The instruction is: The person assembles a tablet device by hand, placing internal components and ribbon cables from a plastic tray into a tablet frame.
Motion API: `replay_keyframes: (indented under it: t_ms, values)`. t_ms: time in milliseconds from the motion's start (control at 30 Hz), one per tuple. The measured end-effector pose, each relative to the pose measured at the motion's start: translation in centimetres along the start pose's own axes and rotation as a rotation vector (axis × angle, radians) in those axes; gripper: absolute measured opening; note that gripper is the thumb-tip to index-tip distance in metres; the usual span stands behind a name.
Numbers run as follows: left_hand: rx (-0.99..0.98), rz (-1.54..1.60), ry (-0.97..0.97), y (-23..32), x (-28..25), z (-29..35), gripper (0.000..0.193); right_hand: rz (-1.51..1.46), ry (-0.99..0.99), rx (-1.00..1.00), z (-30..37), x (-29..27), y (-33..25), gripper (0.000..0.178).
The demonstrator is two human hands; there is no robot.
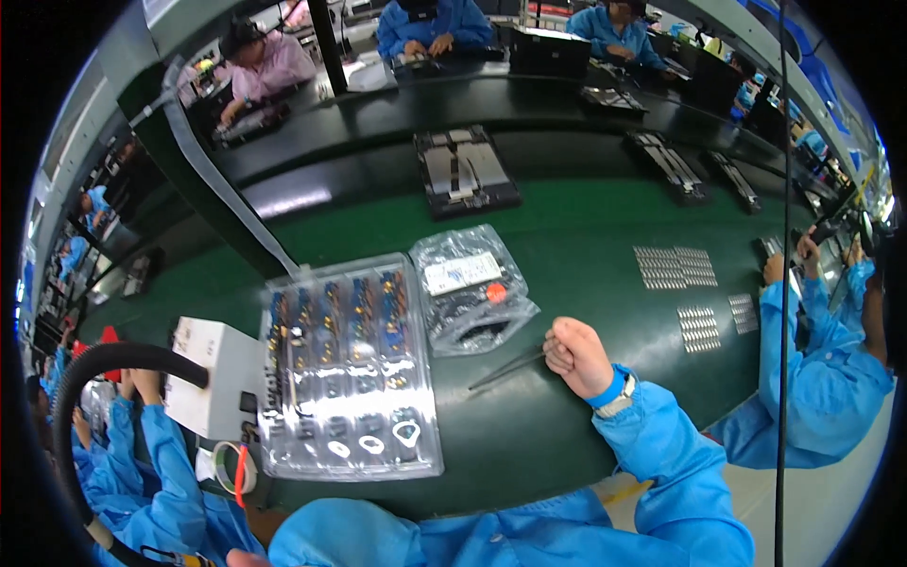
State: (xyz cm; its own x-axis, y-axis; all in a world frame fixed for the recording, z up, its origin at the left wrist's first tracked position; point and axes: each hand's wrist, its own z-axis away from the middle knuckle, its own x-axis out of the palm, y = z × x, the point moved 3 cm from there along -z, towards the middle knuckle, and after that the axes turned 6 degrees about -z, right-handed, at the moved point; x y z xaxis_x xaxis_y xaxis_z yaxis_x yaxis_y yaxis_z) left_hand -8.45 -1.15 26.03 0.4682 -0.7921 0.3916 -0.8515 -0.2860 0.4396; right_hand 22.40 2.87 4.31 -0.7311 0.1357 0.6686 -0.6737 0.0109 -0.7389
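My right hand [578,359] is closed round a pair of dark tweezers [505,371], held above the green bench with the tips pointing left. The wrist wears a blue band. Of my left hand [248,559] only a sliver shows at the lower edge, its fingers out of sight. Left of the tweezers lies a clear plastic tray [430,454] with rows of small blue and gold electronic parts in its pockets. Beyond the tweezers rests a clear plastic bag [449,321] with a white label and an orange round sticker; dark items show inside.
Small metal strips [699,331] lie in groups at right. An open tablet-like device [466,170] sits farther back. A white box [213,373], a black hose [71,416] and a tape roll [227,468] stand left. A thin black cable [782,283] hangs at right. Co-workers sit around.
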Motion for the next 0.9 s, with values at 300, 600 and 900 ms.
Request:
replay_keyframes:
  t_ms: [300,600,900]
  values:
    - [0.480,-0.278,0.191,-1.4,-1.4,-1.2,0.012,0.017,-0.021,0.001,0.2,0.0,0.2,0.015]
    - [0.586,-0.927,0.051,-2.9,-1.1,-0.5,0.008,0.140,0.031,0.038,0.0,0.4,0.5,0.023]
    - [0.412,-0.769,0.008,-1.4,-1.4,-0.2,0.018,0.391,-0.068,0.047,0.3,0.8,0.8,0.028]
